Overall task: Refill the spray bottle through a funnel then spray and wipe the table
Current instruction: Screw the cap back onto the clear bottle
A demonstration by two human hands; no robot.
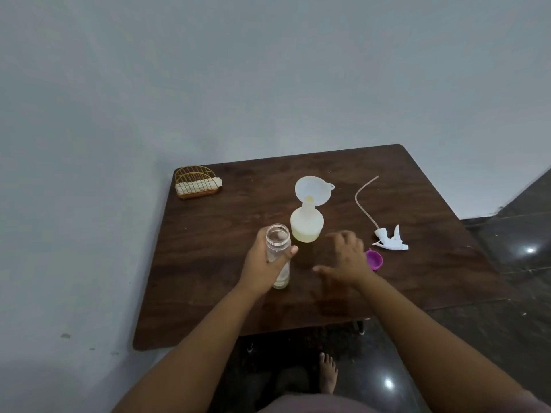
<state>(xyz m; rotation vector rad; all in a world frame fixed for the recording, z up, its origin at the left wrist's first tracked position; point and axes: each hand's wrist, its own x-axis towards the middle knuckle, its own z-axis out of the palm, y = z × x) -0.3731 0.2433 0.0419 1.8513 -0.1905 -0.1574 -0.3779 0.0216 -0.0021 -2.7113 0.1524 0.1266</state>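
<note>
Near mid-table [208, 248]: bottle [307, 226], upright, pale yellow liquid in its lower part, funnel [311, 189] tilted in its neck. Top-heavy by the look; likely to tip and spill if knocked by the right hand [347, 257] hovering just beside, fingers spread and loose, holding nothing. Funnel apparently drained, though hard to tell. Left of the bottle: clear jar [278, 254], mouth open, gripped round its side by the left hand [264, 265], nearly empty, only a thin residue at the bottom. Could drip if tilted. Further right: purple cap [374, 259] on its side, then sprayer [390, 238] with its long tube, off the bottle, easily swept off by a careless reach. Far left corner: wire holder [196, 183], contents unclear.
</note>
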